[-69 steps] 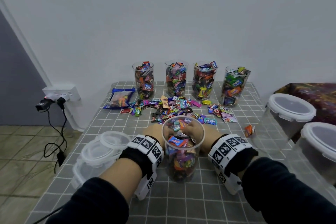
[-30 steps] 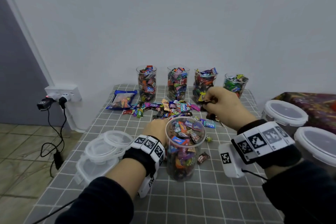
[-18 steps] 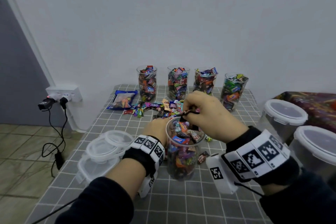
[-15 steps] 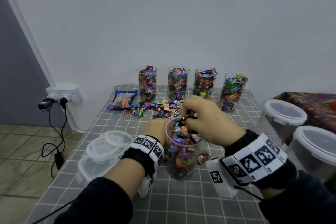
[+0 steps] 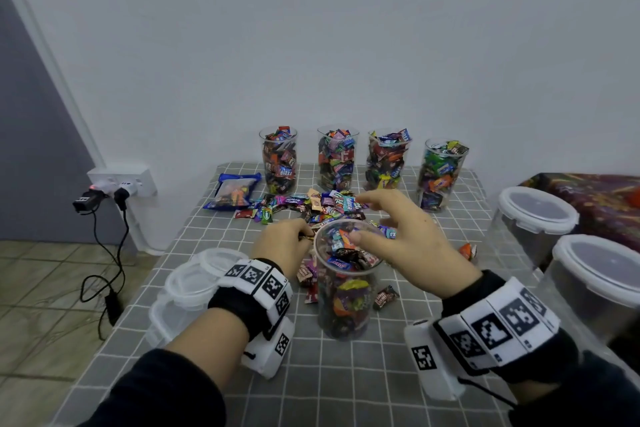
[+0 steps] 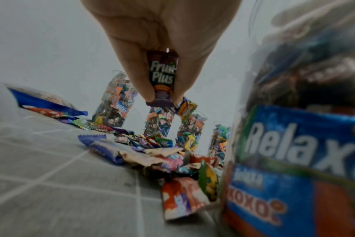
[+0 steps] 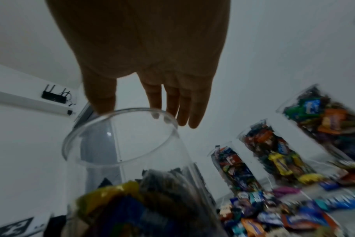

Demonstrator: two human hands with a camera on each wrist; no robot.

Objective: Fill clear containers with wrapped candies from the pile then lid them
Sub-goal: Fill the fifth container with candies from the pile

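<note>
Candy [image 6: 162,78] lengthwise down in left hand [image 5: 282,246] grip; right hand [image 5: 401,239] slack, empty above container [image 5: 346,291].

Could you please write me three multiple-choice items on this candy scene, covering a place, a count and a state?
1. Where is the stack of clear lids?
A. left of the near container
B. by the wall
C. on the floor

2. How many filled containers stand in the back row?
A. two
B. four
C. six

3. What is the left hand doing?
A. pressing a lid
B. resting flat
C. pinching a Fruit Plus candy

Answers: 1 A, the lids lie beside the left wrist; 2 B, four stand along the wall; 3 C, the left wrist view shows the wrapper between fingertips.
</note>
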